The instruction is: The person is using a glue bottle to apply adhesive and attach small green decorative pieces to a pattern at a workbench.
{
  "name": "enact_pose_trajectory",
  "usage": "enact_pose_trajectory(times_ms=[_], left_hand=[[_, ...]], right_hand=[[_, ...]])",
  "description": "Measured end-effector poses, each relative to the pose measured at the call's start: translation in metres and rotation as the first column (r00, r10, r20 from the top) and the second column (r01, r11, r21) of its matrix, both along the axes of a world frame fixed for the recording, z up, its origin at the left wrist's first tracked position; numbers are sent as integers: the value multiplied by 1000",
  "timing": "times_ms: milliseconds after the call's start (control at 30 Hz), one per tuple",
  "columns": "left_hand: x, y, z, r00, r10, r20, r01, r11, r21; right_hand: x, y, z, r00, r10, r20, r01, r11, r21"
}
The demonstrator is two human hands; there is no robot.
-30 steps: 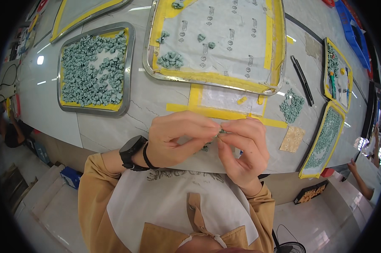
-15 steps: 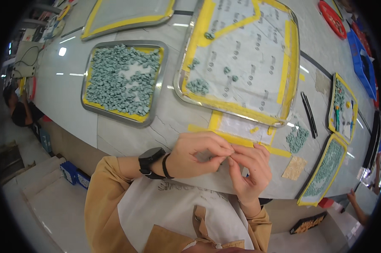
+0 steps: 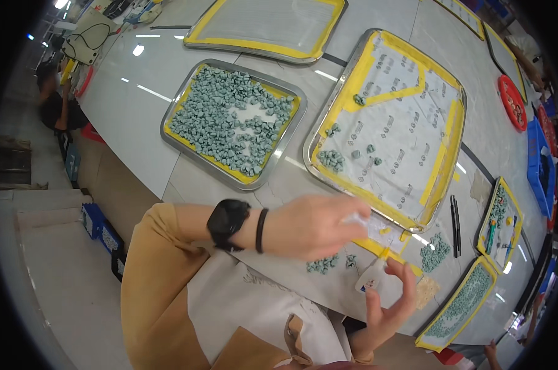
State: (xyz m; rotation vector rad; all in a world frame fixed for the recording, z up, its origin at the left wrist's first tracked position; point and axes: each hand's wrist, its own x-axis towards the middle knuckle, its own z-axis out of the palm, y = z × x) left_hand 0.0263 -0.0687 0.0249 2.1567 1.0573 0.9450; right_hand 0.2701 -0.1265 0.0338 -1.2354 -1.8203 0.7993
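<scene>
My left hand [image 3: 316, 227], with a black watch on its wrist, is smeared by motion above the near edge of the large tray. Its fingers are closed on a small whitish thing [image 3: 355, 219], too blurred to name. Lower right, my right hand [image 3: 393, 302] has its thumb and fingers curled at a small white glue bottle [image 3: 370, 276] with a yellow nozzle, tilted up. Beside the bottle, small green stone-like pieces [image 3: 322, 264] lie on the table, partly hidden by my left hand.
A large yellow-taped tray [image 3: 390, 148] holds several green pieces. To its left is a tray full of them [image 3: 229, 176]. Black tweezers [image 3: 456, 225], a green pile [image 3: 435, 251] and a beige patch [image 3: 427, 291] lie at right, near a narrow tray [image 3: 458, 302]. An empty-looking tray [image 3: 266, 28] stands behind.
My hands have parted from a fingertip pinch. The left has moved right and over the table; the right has lowered and is now at the glue bottle. The view has shifted.
</scene>
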Motion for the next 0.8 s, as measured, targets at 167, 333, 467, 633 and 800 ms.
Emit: enact_pose_trajectory(times_ms=[167,333,467,633,800], left_hand=[[12,-44,-23,933,-231,-275,215,973,-90],[12,-38,-47,943,-213,-255,225,974,18],[8,-37,-53,957,-175,-230,192,980,54],[4,-42,-22,976,-91,-198,99,995,29],[-1,-60,-29,939,-140,-313,95,983,-155]], right_hand=[[30,3,-2,883,141,448,-65,981,-182],[20,0,-21,822,258,508,-122,951,-285],[23,0,-25,862,235,449,-119,955,-272],[25,-8,-28,935,95,342,-32,982,-185],[29,-17,-44,989,-10,150,-2,997,80]])
